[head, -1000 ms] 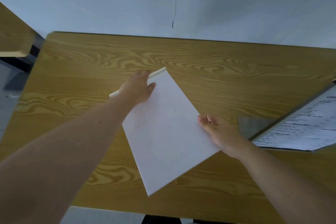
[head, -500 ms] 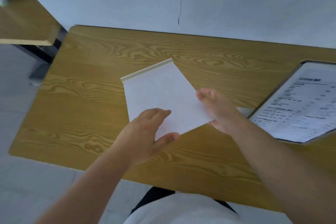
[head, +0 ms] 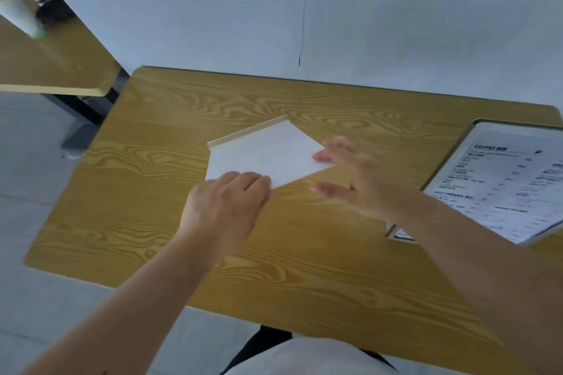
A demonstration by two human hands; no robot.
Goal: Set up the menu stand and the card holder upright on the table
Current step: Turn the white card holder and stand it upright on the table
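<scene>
Centrally, toward the table's [head: 152,222] far edge, the white card holder [head: 265,152] stands tilted, base strip away from me. My left hand [head: 224,210] pinches its near lower corner with curled fingers; my right hand [head: 356,179] is spread open, fingertips touching its right edge. Risk: the one-corner grip may let the panel pivot and fall flat. The menu stand [head: 511,179] leans at the right edge, my right forearm close enough to knock it.

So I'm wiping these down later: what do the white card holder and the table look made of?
White card holder: looks like thin matte card or plastic sheet, with a pale strip along its far edge; which one is unclear. Table: smooth wood-grain top, probably laminate, given the bold printed-looking swirls.
</scene>
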